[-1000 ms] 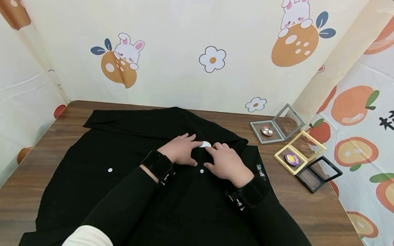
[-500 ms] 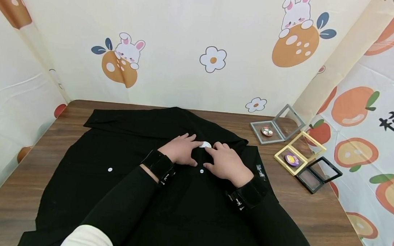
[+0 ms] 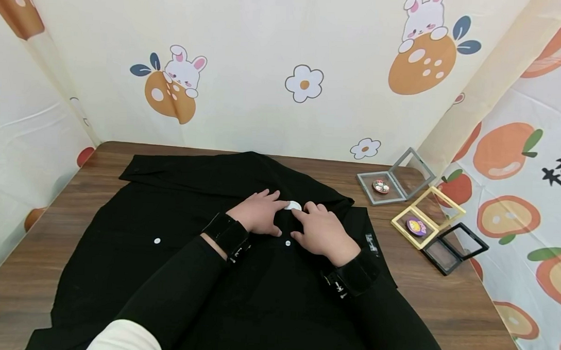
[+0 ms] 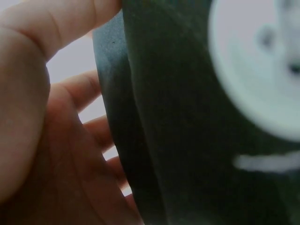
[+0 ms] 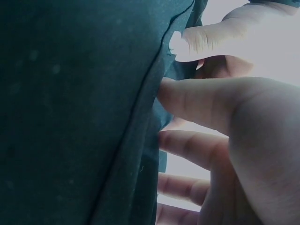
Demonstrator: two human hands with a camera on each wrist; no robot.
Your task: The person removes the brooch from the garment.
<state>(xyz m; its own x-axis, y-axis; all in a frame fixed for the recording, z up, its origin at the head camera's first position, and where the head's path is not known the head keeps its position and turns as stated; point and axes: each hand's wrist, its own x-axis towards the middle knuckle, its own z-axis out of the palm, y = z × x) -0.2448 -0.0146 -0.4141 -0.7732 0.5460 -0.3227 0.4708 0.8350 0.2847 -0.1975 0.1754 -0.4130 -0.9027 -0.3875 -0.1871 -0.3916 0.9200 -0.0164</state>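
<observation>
A black garment (image 3: 229,307) with small white buttons lies spread out, and both hands rest on its front near the top. A white rounded piece (image 3: 292,206) shows between the two index fingertips; what it is I cannot tell. My left hand (image 3: 257,213) touches it with the index finger, its thumb lower on the cloth. My right hand (image 3: 324,232) reaches it from the other side, thumb apart by a white button (image 3: 288,243). In the left wrist view a large white button (image 4: 258,61) fills the upper right. The right wrist view has the right fingertips (image 5: 168,96) against a cloth fold.
On the wooden table (image 3: 424,309), to the right, stand three open frame cases: a grey one (image 3: 381,201) with a patterned badge, a yellow one (image 3: 405,238) with a purple-and-yellow badge, and a black one (image 3: 444,263). A patterned cloth backdrop (image 3: 245,117) rises behind the table.
</observation>
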